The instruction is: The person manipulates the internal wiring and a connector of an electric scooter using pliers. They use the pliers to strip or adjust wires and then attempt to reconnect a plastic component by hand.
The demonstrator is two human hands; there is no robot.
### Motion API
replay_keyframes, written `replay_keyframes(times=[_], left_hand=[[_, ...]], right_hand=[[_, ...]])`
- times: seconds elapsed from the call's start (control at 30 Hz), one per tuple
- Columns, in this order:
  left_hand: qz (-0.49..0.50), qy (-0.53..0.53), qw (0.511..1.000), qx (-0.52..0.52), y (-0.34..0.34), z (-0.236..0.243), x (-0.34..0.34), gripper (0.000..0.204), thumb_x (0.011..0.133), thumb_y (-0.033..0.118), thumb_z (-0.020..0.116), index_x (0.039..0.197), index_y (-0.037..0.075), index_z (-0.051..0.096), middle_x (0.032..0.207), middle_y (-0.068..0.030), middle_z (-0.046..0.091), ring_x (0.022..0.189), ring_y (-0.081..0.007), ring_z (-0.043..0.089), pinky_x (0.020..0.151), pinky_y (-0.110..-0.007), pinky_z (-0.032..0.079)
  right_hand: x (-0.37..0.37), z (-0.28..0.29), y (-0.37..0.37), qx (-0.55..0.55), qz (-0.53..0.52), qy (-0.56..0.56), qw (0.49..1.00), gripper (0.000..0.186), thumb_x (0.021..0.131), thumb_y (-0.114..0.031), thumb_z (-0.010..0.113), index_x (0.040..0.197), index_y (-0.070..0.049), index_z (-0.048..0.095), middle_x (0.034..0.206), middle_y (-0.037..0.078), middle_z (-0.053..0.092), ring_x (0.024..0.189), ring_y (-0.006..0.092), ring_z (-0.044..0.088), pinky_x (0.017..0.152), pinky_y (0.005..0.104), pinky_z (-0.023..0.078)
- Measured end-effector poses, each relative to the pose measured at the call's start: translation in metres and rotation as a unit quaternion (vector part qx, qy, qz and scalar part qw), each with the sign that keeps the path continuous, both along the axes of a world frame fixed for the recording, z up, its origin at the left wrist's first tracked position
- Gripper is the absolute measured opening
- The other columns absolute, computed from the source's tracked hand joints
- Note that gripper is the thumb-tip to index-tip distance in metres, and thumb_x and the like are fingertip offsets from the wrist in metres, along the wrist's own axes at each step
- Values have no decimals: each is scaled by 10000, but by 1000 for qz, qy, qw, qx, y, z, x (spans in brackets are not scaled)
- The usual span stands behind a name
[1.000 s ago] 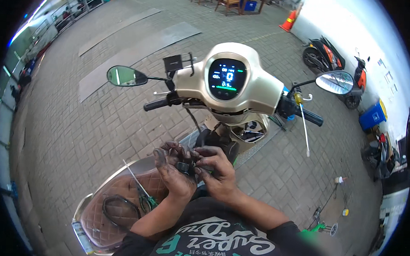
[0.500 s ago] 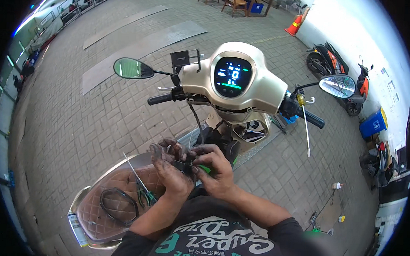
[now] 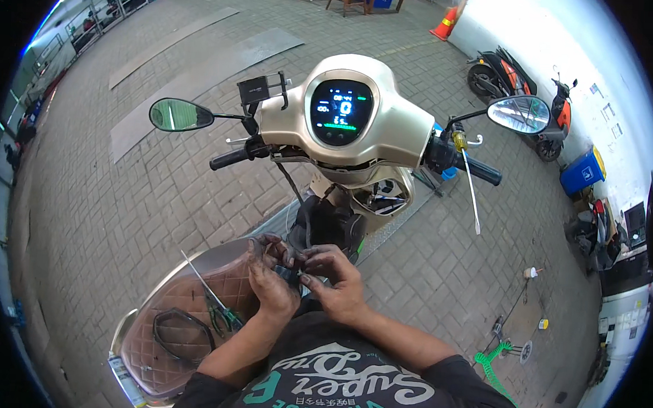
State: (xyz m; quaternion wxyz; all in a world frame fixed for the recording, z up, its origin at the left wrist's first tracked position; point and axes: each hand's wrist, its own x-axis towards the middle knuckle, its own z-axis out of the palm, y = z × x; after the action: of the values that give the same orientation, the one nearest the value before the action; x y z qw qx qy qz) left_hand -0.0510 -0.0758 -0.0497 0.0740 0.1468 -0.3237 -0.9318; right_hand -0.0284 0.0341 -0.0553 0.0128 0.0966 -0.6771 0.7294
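My left hand (image 3: 270,274) and my right hand (image 3: 331,280), both grimy, meet with curled fingers around a small black part (image 3: 290,273) whose details are mostly hidden. The gold scooter's handlebar housing (image 3: 388,127), with a lit display (image 3: 341,112), is above them, and a dark cable (image 3: 290,177) hangs from it. A yellow-handled screwdriver (image 3: 468,180) rests by the right grip (image 3: 486,173). Left of my hands, the quilted brown seat (image 3: 164,371) bears a long screwdriver (image 3: 203,277), green-handled pliers (image 3: 218,314), a black cable loop (image 3: 160,331) and, at its edge, a spray can (image 3: 125,380).
Two parked scooters (image 3: 500,77) stand by the white wall at right, with an orange cone (image 3: 443,25) and blue bin (image 3: 583,170). A green coiled hose (image 3: 488,364) and small containers (image 3: 531,273) are on the paving. Metal plates (image 3: 245,57) lie ahead; wooden chairs (image 3: 341,2) stand beyond.
The view has shifted, so the scooter now appears a little left and higher. My hands stay together, fingers slightly moved on the part; the bright green piece seen by my right hand is hidden.
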Motion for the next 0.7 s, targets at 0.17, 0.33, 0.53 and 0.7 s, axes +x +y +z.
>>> replay_keyframes(times=[0.17,0.33,0.53,0.7], left_hand=[[11,25,1000,-9,1,15,2,439,912,495,400,882,66,488,623,-34,420,576,-144,415,600,-289,396],[2,49,998,34,-6,19,1,455,917,499,388,891,57,490,612,-35,404,569,-144,420,601,-296,414],[-47,0,996,75,-12,33,-3,468,902,526,397,884,67,491,587,-36,398,549,-159,422,579,-299,416],[-84,5,990,112,-13,37,-3,483,888,550,404,866,74,485,556,-41,389,534,-166,429,550,-291,403]], right_hand=[[0,6,-2,18,-23,49,998,193,754,44,658,911,2,555,1057,121,527,962,185,552,827,302,464],[-9,22,3,117,9,119,986,213,718,22,696,892,-15,579,1031,132,534,955,216,554,804,299,451],[-12,26,5,95,27,160,982,245,660,14,712,885,-30,625,1007,164,537,953,293,551,830,360,437],[-15,32,7,124,31,219,967,292,628,5,738,896,-34,630,1015,177,527,941,283,546,802,345,438]])
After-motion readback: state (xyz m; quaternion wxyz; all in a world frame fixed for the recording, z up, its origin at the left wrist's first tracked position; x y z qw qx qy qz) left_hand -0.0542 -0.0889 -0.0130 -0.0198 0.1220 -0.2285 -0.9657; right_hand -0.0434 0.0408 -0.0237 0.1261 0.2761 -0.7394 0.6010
